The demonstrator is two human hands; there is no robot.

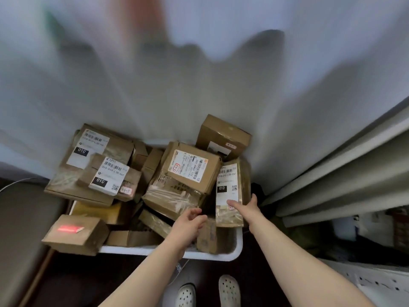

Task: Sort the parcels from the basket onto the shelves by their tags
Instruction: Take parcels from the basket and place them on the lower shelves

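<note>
We see the white plastic basket (168, 251) standing on the dark floor, heaped with brown cardboard parcels that overhang its rim at 9 o'clock.

Right hand (245, 207): it grips the tall narrow brown parcel with the long white label marked "010" (230, 189). The thumb lies on the lower part of the label and the fingers (254, 198) wrap the parcel's edge at 3 o'clock. This parcel stands tilted at the 3 o'clock side of the basket, with its lower end inside the rim.

Left hand (190, 220): it is over the middle of the basket, fingers loosely curled, with nothing held in them. It is just beside the tape-wrapped brown parcel (172, 196), at that parcel's 5 o'clock; we cannot tell whether they touch.

On the tape-wrapped parcel rests a flat brown box with a white label and a red-outlined tag (192, 167). At 8 o'clock of the basket a small brown box with a red tag (73, 233) lies over the rim.

Grey metal shelves (332, 173) rise at 3 o'clock of the basket. The upper part of the view is blurred
</note>
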